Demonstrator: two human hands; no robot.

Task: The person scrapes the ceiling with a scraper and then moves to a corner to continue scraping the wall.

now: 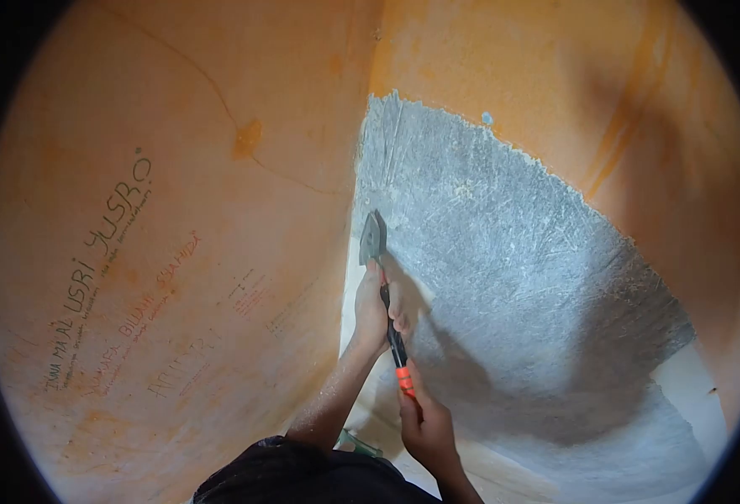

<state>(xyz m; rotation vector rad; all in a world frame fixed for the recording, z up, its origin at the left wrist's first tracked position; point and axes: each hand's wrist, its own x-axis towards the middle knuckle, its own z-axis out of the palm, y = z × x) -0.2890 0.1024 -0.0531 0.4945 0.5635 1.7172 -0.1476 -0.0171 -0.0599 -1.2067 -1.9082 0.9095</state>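
Note:
A long scraper (374, 238) with a grey metal head and a black and orange-red handle lies in both my hands. Its head is against the grey stripped patch (504, 244) of the wall, close to the corner. My left hand (373, 311) is closed around the upper handle, just below the head. Lower down, my right hand (427, 424) grips the orange-red end. Scratch marks and pale flecks run over the grey patch, which has a ragged upper edge.
An orange-painted wall (487, 50) borders the grey patch above. On the left, an orange-brown wall (168, 336) bears handwriting in black and red. A green object (360, 445), partly hidden, sits below my arms. Dark shadows fall across the grey patch.

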